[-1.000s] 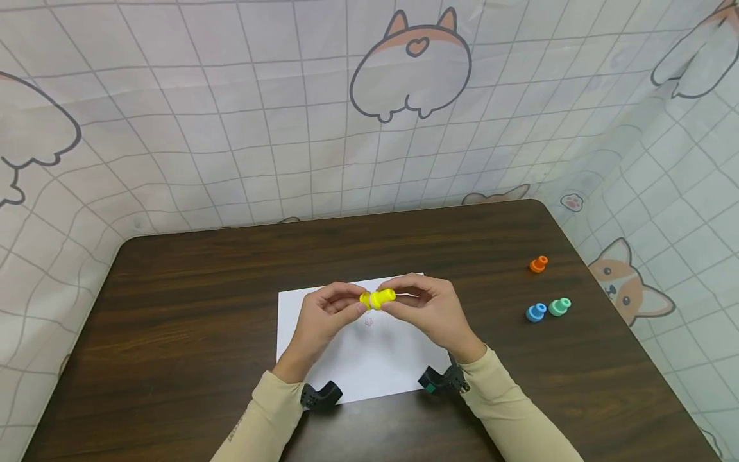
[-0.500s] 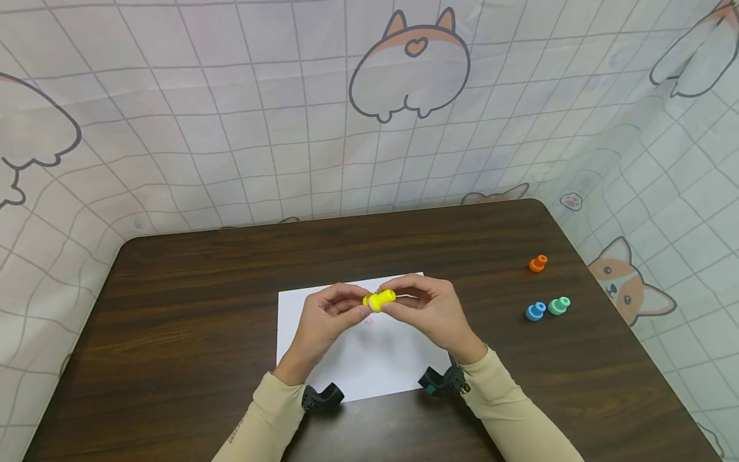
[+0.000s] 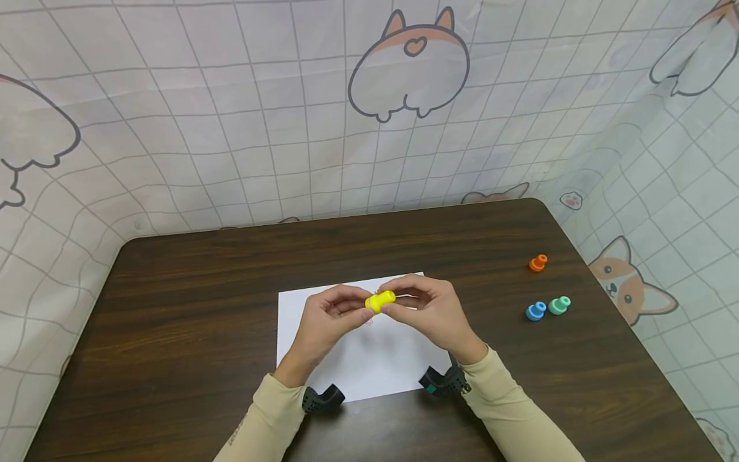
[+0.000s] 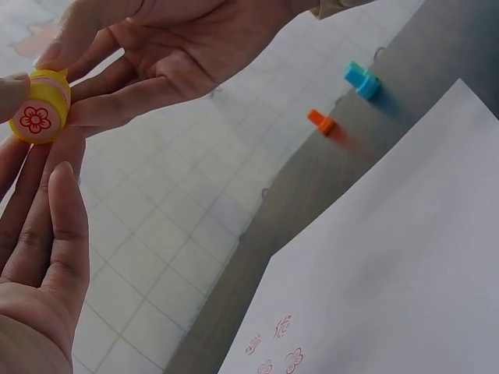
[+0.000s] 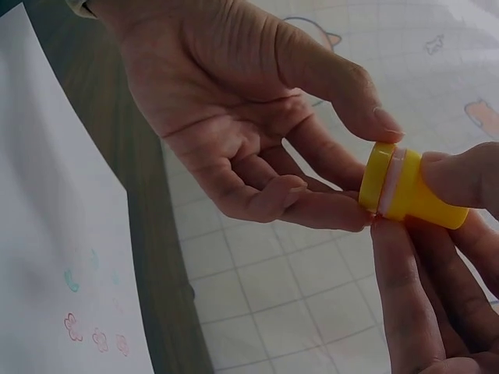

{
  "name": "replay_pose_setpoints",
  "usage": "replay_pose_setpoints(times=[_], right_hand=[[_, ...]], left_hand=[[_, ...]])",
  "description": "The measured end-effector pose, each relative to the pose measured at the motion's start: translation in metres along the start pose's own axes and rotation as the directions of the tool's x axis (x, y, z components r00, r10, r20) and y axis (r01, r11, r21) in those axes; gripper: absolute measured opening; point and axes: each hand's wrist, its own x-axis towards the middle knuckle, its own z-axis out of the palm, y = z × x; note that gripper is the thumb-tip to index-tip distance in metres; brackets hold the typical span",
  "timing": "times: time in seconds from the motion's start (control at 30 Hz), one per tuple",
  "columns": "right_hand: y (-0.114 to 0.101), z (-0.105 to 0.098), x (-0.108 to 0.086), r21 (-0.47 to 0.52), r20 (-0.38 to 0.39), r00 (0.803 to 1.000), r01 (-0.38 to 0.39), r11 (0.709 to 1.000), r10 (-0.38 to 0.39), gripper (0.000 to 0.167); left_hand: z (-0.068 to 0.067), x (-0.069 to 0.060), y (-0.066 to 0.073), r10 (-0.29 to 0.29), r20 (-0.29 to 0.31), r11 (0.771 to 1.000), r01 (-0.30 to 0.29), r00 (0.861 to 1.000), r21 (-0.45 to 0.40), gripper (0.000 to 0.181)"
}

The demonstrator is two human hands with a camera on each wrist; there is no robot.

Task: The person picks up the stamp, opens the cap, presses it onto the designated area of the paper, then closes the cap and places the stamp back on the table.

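- Head view: a person's left hand [image 3: 329, 314] and right hand [image 3: 430, 308] came together above a sheet of white paper [image 3: 381, 369], with a yellow stamp [image 3: 380, 301] between their fingertips.
- The yellow stamp was in the air over the far part of the sheet, lying roughly sideways, its narrow end towards the right hand and its wide end towards the left.
- The left grip pinched the wide end by its yellow cap [image 5: 377, 176], between thumb and fingers.
- The right grip pinched the narrower body, the thumb pressed against its side.
- In the right wrist view a pale pink band [image 5: 391, 181] showed between cap and body; whether the cap was fully seated could not be told.
- In the left wrist view a red flower [image 4: 35, 120] showed on the round end of the yellow stamp.
- The white paper lay on a dark wood-grain table [image 3: 190, 346]. Small red flower prints [image 5: 100, 340] and a green mark [image 5: 71, 280] showed near one edge of it.
- Towards the table's right side, well apart from the hands, an orange stamp [image 3: 538, 263] stood farther back, and a blue stamp [image 3: 535, 311] and a mint-green stamp [image 3: 559, 305] stood near each other.
- Beige sleeves [image 3: 519, 404] covered both forearms, with a black wrist mount [image 3: 323, 399] at each wrist.
- Behind the table hung a white grid-patterned cloth [image 3: 231, 128] with cartoon corgis.
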Motion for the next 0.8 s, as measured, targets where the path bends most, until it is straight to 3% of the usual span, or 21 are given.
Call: replay_pose_setpoints(times=[0.8], right_hand=[[0.0020,0.0026,-0.0018,-0.025,0.000,1.000,0.004,1.000,-0.004,0.028]], left_hand=[[0.0022,-0.0012,0.0010,-0.002,-0.015,1.000,0.002,1.000,0.019,0.034]])
